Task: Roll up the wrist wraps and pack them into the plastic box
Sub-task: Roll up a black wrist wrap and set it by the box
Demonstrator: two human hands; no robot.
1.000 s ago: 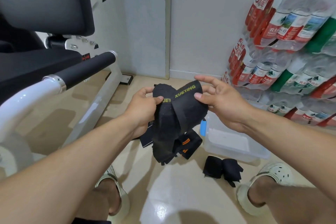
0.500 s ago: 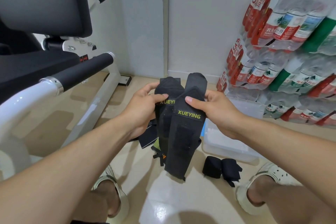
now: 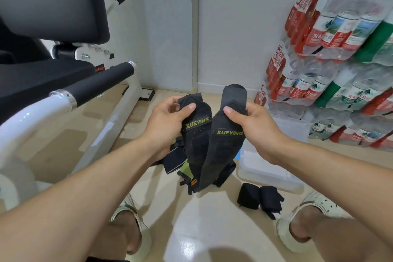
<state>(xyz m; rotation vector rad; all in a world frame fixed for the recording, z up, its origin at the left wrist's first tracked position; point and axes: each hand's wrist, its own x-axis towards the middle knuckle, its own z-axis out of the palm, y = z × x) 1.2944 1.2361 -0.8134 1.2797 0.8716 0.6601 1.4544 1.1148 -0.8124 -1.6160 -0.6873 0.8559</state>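
left hand (image 3: 170, 121): pinches left XUEYING wrap (image 3: 196, 136) near its top
right hand (image 3: 258, 127): pinches right XUEYING wrap (image 3: 225, 144) likewise
plastic box (image 3: 274, 174): floor, beside right foot
next: drop one, roll other tight from label end

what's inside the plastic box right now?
The plastic box shows only a bare clear floor in its visible part, no wraps. Its near-left corner is hidden behind the wrist wrap held in the right hand.

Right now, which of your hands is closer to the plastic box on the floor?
Right. The right hand is just above the box's near-left corner; the left hand is farther over, beyond both wraps.
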